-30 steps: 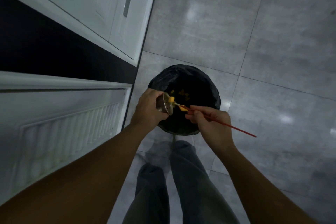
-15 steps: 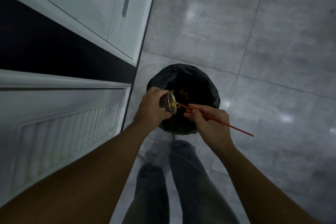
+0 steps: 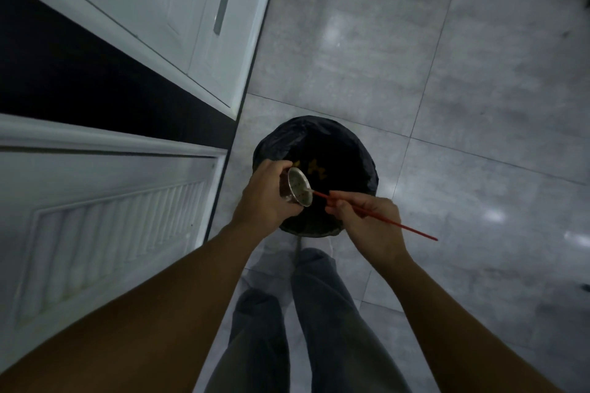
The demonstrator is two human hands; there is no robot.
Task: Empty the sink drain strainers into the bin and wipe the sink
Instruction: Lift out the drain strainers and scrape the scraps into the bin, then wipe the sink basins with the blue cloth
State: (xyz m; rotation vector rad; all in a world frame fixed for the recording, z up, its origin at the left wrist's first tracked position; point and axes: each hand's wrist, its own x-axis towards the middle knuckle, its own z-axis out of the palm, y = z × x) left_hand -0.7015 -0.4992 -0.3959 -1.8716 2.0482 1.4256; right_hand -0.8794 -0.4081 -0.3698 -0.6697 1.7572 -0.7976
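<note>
Over the black-lined bin (image 3: 344,150) on grey floor tiles (image 3: 447,57), the left hand (image 3: 265,198) grips a tilted strainer (image 3: 298,185); right hand (image 3: 367,223) fingers pinch a red stick (image 3: 399,225). White cabinets (image 3: 95,217) stand left.

No text, label, brand, number or sign can be read anywhere in the frame. The white cabinet doors (image 3: 204,19) at upper left and the black-lined bin (image 3: 335,137) at centre look unmarked, though the dim light might hide small print.
</note>
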